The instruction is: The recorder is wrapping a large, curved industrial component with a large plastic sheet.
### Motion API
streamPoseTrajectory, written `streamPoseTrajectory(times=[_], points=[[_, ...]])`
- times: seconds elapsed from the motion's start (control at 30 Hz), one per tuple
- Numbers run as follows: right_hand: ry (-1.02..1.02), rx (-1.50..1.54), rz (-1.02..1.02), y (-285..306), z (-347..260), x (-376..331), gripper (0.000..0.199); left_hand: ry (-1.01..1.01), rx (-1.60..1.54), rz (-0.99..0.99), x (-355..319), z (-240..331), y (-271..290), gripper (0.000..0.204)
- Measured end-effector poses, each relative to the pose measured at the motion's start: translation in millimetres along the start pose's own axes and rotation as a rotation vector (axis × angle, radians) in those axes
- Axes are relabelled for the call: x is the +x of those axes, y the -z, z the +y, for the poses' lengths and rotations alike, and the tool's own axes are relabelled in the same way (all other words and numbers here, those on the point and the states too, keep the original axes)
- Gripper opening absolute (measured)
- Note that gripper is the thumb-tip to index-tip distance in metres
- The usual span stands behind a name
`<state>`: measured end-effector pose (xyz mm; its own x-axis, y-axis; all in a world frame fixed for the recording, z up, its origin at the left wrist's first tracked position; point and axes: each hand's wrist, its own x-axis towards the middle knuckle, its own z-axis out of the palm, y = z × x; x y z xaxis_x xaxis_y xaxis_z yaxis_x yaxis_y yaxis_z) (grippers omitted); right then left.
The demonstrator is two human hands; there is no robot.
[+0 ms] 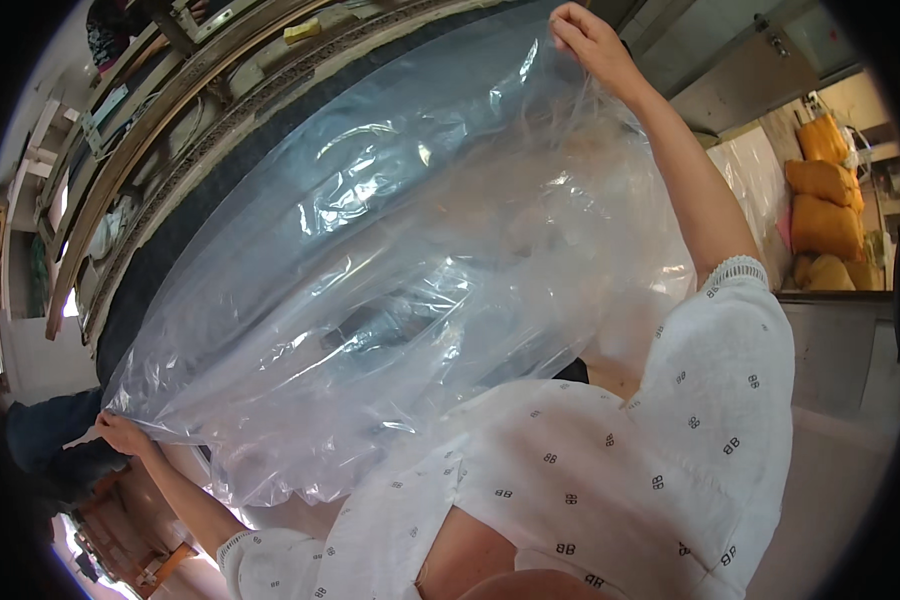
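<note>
A large sheet of clear plastic film [390,270] is stretched between my two hands, wrinkled and shiny, sagging in folds toward my body. My left hand [123,434] is closed on its lower left corner, where a small end of film sticks out past the fingers. High at the far right, my right hand [588,42] pinches the upper right edge, with the arm reaching up and out. Part of the film lies over a dark surface [195,215] at the back. Whether the film is one layer or a bag, I cannot tell.
Long wooden and metal rails [150,150] run behind the dark surface, with a small yellow block [302,30] on them. Stacked orange-yellow bundles [825,215] stand at right. Another person's dark clothing [55,440] shows at far left, and someone's patterned sleeve [110,40] at the top.
</note>
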<state>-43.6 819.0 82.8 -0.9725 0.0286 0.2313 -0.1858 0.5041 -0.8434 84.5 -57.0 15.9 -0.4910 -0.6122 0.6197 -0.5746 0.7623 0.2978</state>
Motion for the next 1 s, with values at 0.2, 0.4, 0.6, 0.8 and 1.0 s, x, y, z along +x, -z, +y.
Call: streamPoseTrajectory(times=[0.2,0.4,0.6,0.8,1.0], points=[[0.365,-0.643,0.076,-57.8,22.6,67.8,0.009,0.122,-0.265,0.140,9.8,-61.6,8.1,0.033],[0.335,-0.599,0.071,-64.1,33.1,68.5,0.014,0.216,-0.547,-0.088,-13.2,-60.6,129.0,0.039],[0.302,-0.353,-0.109,-73.8,41.7,81.5,0.020,0.165,-0.552,-0.184,-43.1,-100.0,156.3,0.041],[0.214,0.034,0.075,-4.4,15.4,103.8,0.025,0.456,-0.904,-0.266,0.0,-62.6,113.2,0.031],[0.090,0.092,0.354,43.5,5.0,159.2,0.034,0.438,-1.289,-0.095,47.3,18.6,61.2,0.020]])
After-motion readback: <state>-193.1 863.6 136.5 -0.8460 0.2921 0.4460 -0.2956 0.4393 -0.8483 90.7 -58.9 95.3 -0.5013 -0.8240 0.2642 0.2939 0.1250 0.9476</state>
